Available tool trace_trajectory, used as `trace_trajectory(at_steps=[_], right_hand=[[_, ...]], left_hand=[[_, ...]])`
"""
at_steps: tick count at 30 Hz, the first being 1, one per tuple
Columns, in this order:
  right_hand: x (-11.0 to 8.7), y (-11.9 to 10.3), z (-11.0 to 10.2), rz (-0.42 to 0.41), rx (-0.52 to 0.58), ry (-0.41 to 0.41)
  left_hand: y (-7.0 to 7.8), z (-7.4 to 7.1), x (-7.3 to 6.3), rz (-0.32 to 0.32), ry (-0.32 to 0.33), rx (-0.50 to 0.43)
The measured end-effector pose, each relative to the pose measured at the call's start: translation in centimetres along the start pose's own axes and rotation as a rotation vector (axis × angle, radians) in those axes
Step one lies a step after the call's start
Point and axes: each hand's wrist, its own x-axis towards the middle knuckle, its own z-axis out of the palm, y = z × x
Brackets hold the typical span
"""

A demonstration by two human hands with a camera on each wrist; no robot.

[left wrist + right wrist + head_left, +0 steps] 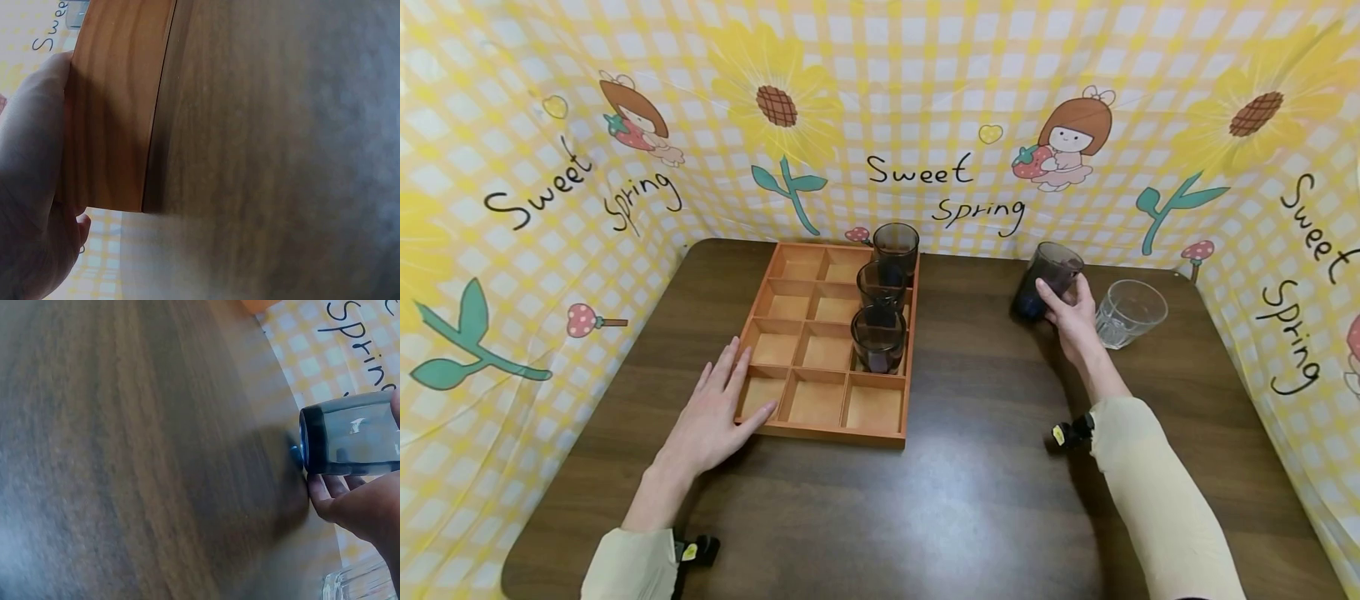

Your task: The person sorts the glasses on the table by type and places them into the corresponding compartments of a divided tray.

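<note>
Dark brown, wood-grained and round-cornered, the bench [820, 517] spreads before me, a pale glare [958, 500] shining on its near stretch. An orange-brown tray [820, 435], divided into four rows of three compartments, lies flat on it left of centre, its far end close to the back edge. A clear glass [1131, 315] stands toward the far right corner, well apart from the tray. Just beside it, my right grip [1072, 315] holds a dark glass [1054, 267]; whether its base touches the bench, I cannot tell.
</note>
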Motion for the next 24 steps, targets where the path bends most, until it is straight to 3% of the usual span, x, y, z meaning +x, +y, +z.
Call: trace_trajectory(at_steps=[19,24], right_hand=[[-1.6,-1.6,1.1,0.137,-0.026,-0.102],[-2.4,-1.3,1.8,0.128,-0.005,-0.145]], left_hand=[[0.1,-0.1,-0.1,-0.011,-0.013,-0.005],[0.1,-0.2,-0.1,-0.008,-0.014,-0.002]])
